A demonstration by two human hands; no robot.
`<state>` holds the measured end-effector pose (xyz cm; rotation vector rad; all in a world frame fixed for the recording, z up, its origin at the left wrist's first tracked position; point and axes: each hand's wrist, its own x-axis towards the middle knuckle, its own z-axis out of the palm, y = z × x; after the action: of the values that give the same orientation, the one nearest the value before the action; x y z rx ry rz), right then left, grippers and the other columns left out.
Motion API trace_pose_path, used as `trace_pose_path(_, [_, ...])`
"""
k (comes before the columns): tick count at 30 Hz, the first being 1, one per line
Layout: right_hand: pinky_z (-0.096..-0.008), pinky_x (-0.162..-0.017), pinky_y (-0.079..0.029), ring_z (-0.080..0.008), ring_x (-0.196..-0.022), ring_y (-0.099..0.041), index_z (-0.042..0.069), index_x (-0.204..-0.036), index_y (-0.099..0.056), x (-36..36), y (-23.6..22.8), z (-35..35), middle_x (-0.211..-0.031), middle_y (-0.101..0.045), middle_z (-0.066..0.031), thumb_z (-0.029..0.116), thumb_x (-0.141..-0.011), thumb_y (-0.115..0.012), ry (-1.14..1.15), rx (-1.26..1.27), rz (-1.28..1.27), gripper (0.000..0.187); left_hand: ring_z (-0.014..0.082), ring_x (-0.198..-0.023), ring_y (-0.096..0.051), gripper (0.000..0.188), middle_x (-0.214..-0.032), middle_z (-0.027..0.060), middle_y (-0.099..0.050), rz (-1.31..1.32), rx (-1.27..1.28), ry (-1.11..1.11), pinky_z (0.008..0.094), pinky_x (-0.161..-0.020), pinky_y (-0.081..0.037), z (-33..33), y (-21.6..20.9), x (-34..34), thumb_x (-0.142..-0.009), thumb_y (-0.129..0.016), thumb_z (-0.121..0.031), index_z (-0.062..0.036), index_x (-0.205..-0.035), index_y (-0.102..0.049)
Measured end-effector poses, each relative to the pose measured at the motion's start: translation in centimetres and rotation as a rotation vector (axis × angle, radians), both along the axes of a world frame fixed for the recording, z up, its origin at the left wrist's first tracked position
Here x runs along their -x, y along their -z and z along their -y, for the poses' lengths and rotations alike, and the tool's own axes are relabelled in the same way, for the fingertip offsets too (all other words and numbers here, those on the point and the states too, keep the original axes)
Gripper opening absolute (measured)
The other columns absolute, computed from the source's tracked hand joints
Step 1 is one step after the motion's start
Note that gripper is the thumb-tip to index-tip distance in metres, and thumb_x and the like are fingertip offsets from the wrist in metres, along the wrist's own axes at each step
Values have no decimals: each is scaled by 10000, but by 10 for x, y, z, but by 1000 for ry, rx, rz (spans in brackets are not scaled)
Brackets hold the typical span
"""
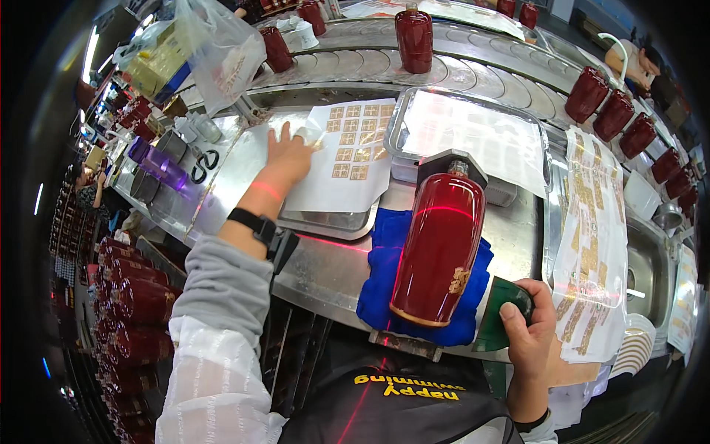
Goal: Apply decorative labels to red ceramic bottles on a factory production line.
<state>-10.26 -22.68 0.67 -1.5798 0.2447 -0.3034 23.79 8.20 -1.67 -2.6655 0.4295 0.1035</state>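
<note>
My left hand (287,157) reaches over the left edge of a white sheet (333,194) bearing rows of small gold decals (359,172). Its fingers are spread, with the tips at the paper. A dark red glass bottle (440,248) lies tilted on a blue cloth (381,259), its neck end resting in a dark angular holder (484,180). Near the bottle's base, a small gold decal (459,280) shows on the glass. To the right of the bottle my right hand (531,325) grips a flat dark-green scraper (497,314) between thumb and fingers. Red laser lines cross the bottle and my left wrist.
A metal tray (549,140) with white paper stands behind the bottle. Long gold-patterned sheets (584,296) lie at right. Black scissors (203,166) and a purple bottle (159,164) are at left. A conveyor (355,63) carries red bottles past the far side; more stand low at left.
</note>
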Motion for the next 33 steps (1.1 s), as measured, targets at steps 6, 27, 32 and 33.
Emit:
trace_pose_path(6, [-215,-716,-463,-78,-787,-552,-13,-1093,-526,-11,0,4,-904,-607,-37,106,-869,-676,-22,-53,-14,295,366,-1283,-426,384,-1266,159,-572,192,255,-45,533,-1038,-320,-16,10,-17,-889,-559,-304,-108,-1211,-629])
trace_pose_path(27, [-287,-885,-511,-160,-1090,-559,-25,-1297,-496,-5,-29,3,-1274,-550,-134,-18,-935,-463,-11,125,83,363,368,-1130,-568,385,-1168,164,-620,280,665,-184,535,-908,-447,-36,18,-41,-905,-517,-389,-103,-1136,-632])
trace_pose_path(32, [-327,-869,-547,-225,-1228,-521,-28,-1269,-523,-3,-24,4,-1417,-452,-196,-96,-905,-400,-88,244,211,391,358,-1225,-509,477,-1303,149,-558,113,547,-421,497,-973,-432,-30,28,-41,-868,-566,-439,-139,-1237,-594])
trace_pose_path(33, [-320,-857,-548,-220,-1204,-534,-24,-1259,-536,-3,-23,4,-1400,-469,-191,-104,-896,-398,-63,236,203,396,358,-1225,-509,477,-1303,149,-558,127,547,-428,497,-973,-432,-31,29,-43,-868,-566,-439,-139,-1237,-594])
